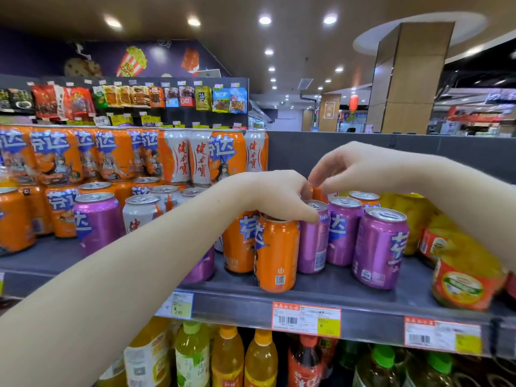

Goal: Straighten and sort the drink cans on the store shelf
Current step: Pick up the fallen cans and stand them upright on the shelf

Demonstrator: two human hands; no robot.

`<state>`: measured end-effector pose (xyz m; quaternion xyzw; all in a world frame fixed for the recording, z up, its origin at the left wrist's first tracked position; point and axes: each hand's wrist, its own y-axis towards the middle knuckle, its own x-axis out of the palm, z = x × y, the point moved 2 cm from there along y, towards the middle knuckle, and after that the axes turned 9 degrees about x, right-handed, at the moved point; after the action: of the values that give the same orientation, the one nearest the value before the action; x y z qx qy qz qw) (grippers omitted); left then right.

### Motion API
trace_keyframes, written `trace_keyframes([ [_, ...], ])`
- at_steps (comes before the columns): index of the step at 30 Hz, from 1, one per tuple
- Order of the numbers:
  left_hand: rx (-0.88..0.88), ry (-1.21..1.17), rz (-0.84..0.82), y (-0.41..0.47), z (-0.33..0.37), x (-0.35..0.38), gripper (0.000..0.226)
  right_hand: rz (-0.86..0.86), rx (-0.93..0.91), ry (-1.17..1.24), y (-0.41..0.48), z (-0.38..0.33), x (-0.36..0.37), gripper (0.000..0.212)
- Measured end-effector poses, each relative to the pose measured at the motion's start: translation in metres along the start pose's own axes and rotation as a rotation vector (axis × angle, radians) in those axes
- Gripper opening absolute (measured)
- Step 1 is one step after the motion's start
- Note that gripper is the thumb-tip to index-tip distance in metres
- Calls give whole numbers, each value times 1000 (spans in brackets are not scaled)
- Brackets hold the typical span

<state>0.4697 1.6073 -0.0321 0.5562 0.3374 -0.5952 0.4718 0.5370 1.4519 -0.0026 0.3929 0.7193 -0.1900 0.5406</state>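
Note:
My left hand (275, 195) grips the top rim of an orange can (276, 255) that stands upright at the shelf's front edge. My right hand (351, 169) reaches over the purple cans, its fingertips pinched on the top of a rear orange can (316, 193) that is mostly hidden. Three purple cans (314, 241), (344, 233), (379, 250) stand to the right of the front orange can. Another orange can (240, 244) stands just left of it. A lone purple can (96, 222) and a silver can (139, 215) stand among the orange cans on the left.
Stacked orange and silver cans (174, 155) fill the left and back of the grey shelf (237, 301). Yellow-and-red packets (463, 277) crowd the shelf's right end. Price labels (306, 319) hang on the front lip. Drink bottles (227, 358) stand on the shelf below.

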Motion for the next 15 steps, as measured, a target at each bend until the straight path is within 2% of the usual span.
trace_keyframes([
  [3, -21, -29, 47, -1, -4, -8, 53, 18, 17, -31, 27, -7, -8, 24],
  [7, -57, -32, 160, -9, -17, -23, 44, -181, 78, -176, 63, -21, 1, 19],
  [11, -76, -70, 231, -14, -29, -29, 37, -425, 250, -344, 94, -27, 24, 28],
  [15, -84, -68, 306, -18, -34, -31, 36, -497, 379, -435, 109, -26, 53, 47],
])
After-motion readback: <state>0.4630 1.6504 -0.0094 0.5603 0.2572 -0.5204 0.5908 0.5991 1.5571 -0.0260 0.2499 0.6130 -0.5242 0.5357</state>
